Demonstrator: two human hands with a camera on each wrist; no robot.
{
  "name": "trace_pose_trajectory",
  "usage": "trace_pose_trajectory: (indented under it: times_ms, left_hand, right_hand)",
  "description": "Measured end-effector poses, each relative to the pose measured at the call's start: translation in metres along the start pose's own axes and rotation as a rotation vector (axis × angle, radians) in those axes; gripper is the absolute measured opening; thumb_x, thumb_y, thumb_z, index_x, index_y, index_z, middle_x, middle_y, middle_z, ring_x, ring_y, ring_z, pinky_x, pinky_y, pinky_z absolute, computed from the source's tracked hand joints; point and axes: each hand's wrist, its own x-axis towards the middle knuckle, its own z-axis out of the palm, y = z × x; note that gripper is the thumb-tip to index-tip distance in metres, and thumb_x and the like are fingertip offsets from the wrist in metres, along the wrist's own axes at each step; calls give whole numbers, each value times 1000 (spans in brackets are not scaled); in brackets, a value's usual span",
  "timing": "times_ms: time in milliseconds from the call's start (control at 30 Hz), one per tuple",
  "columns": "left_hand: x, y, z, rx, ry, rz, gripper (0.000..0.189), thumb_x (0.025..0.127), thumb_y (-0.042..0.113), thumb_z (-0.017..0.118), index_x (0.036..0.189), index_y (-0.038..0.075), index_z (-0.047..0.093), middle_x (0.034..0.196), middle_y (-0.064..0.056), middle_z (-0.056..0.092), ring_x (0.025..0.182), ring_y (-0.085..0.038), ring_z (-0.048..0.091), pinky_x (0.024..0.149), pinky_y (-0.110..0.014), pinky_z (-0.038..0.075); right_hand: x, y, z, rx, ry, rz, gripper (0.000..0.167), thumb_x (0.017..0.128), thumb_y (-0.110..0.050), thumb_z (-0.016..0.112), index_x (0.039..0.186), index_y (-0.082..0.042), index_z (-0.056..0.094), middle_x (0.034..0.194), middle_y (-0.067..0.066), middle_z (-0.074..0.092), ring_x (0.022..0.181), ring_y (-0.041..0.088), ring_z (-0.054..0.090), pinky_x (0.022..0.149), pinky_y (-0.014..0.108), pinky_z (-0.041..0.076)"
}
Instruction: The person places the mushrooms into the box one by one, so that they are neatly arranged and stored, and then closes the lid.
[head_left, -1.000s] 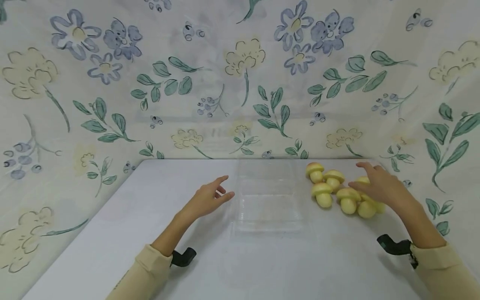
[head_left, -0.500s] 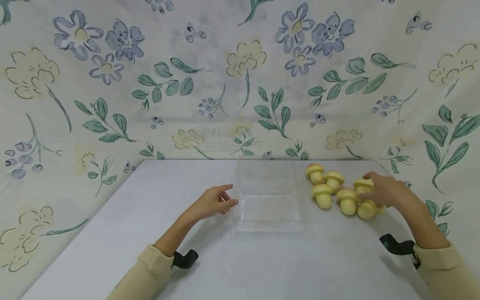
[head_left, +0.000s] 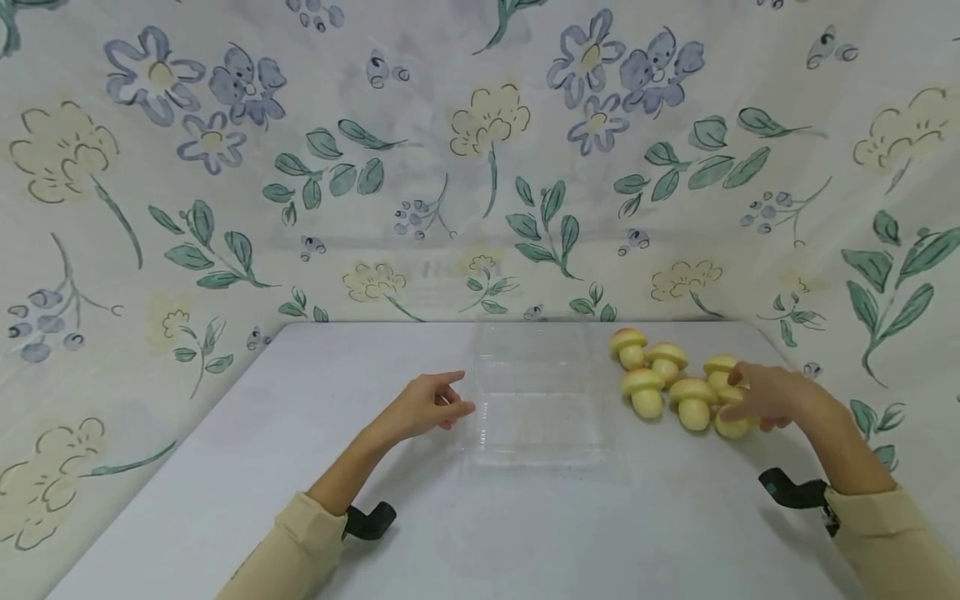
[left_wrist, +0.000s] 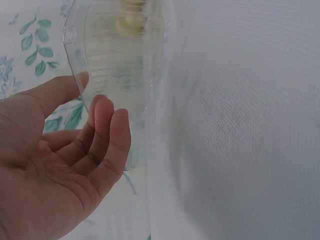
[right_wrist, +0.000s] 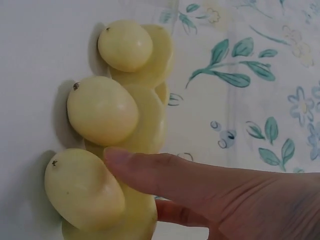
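My left hand is at the left side of a clear plastic container, its fingers loosely bent. In the left wrist view, thumb and fingers lie on either side of the container's thin rim, without a plain pinch. On the right, my right hand holds a yellow toy mushroom by its cap; the thumb lies on the near face, and other fingers curl behind it, partly hidden. Next to it lie more toy mushrooms, stems toward me.
Everything lies on a white tabletop. Behind its far edge hangs a floral cloth. Several toy mushrooms sit close together to the container's right. A black wrist camera mount juts from each cuff.
My right hand has come down and toward me onto the right end of the mushroom group. The left hand has lowered slightly at the container's edge. The container has not moved.
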Motion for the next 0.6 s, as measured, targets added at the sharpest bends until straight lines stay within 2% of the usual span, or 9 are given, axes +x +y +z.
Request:
trace_pose_trajectory:
  times_ms: [167, 300, 433, 600]
  left_hand:
    - [-2, -1, -1, -19, -3, -1, 69, 91, 21, 70, 145, -7, 40, 87, -8, 68, 66, -11, 61, 64, -24, 59]
    - [-4, -1, -2, -42, -6, -14, 69, 90, 20, 71, 146, -7, 39, 86, -6, 68, 66, -12, 61, 65, -26, 60]
    - [-5, -2, -2, -63, -16, -3, 70, 90, 21, 71, 145, -7, 39, 85, -7, 68, 66, -13, 61, 66, -27, 61]
    - [-2, -2, -2, -74, -27, 24, 67, 92, 20, 69, 145, -8, 39, 89, -17, 69, 66, -13, 61, 66, -26, 60]
  right_hand:
    - [1, 0, 1, 13, -17, -1, 73, 86, -31, 73, 135, 9, 37, 79, 8, 57, 65, 18, 54, 56, 27, 46]
    - [5, 2, 2, -1, -37, -24, 73, 84, -28, 76, 136, 5, 36, 91, 14, 60, 72, 21, 59, 60, 31, 50]
    - [8, 3, 2, -13, -59, -28, 76, 83, -28, 78, 137, 3, 35, 95, 17, 62, 76, 24, 60, 62, 33, 53]
    - [9, 3, 3, -7, -65, -12, 81, 81, -30, 79, 136, 4, 31, 94, 16, 61, 77, 26, 60, 63, 34, 53]
